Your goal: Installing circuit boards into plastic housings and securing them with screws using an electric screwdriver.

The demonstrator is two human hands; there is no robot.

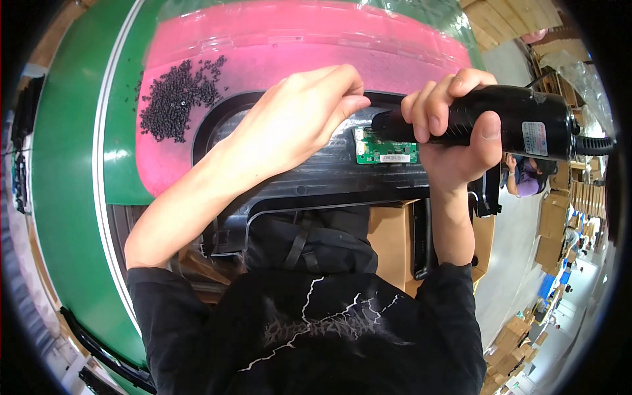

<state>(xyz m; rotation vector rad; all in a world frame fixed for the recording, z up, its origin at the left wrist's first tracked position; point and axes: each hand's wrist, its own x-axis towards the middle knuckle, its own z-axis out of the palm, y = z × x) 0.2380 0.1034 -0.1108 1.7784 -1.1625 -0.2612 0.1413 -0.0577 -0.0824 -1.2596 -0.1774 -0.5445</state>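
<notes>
The circuit board (378,150) lies in the black housing (316,191) — fastening looks unfinished. Right grip (454,156) wraps an electric screwdriver (520,112) above it; left grip (296,112) curls — whether pinching anything, I cannot tell.

The counter (66,197) is green with a white stripe (99,164), and the mat (263,69) on it is pink. Black covers the small loose pieces (172,102), the panel (283,191) and the power tool (507,113), whose label (534,139) is whitish. The circuit board (368,155) is green, with a white sticker (395,158). White lightning streaks and greyish lettering pattern the black shirt (342,368); the cardboard box (388,237) is tan.
</notes>
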